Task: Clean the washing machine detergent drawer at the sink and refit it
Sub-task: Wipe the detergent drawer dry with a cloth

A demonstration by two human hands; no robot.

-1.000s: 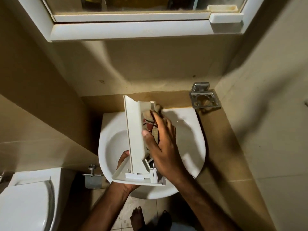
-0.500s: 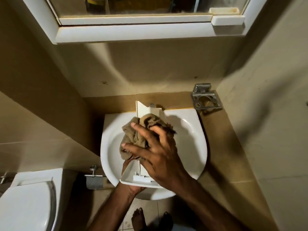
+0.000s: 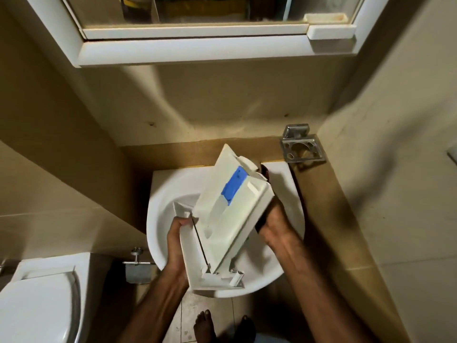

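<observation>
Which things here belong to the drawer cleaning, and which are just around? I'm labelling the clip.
In the job:
drawer
sink
left hand, gripping the drawer's front
right hand, behind the drawer

Just around:
toilet
metal holder
cabinet
paper holder

No text or label can be read.

white drawer – blue insert, white sink
</observation>
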